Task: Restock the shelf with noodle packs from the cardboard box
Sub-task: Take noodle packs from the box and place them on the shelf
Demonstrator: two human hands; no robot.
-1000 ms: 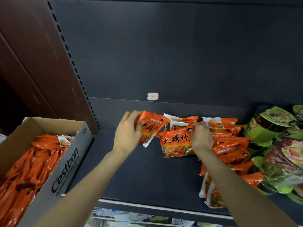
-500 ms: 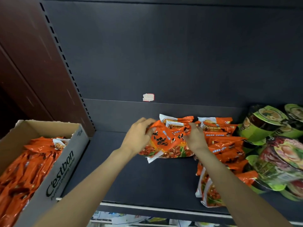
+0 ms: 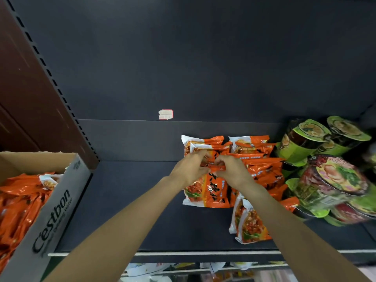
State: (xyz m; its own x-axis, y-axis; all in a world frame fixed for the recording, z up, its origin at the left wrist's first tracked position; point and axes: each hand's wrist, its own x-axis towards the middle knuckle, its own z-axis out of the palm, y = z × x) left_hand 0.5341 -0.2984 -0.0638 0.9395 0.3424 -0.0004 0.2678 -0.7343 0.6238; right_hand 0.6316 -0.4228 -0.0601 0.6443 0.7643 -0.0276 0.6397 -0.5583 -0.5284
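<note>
We have both hands on one orange noodle pack (image 3: 211, 192): the left hand (image 3: 190, 169) and the right hand (image 3: 234, 171) pinch its top edge from either side, fingers curled, as it stands at the front of the left row of packs (image 3: 203, 145) on the shelf (image 3: 126, 210). The risk, as we judge it, is that the slick wrapper slips forward once we let go (nothing props its face) and falls flat. Our right forearm also passes close over the leaning packs (image 3: 250, 226) near the shelf edge, so a careless withdrawal could knock them off. The cardboard box (image 3: 57, 212) at left holds many more.
</note>
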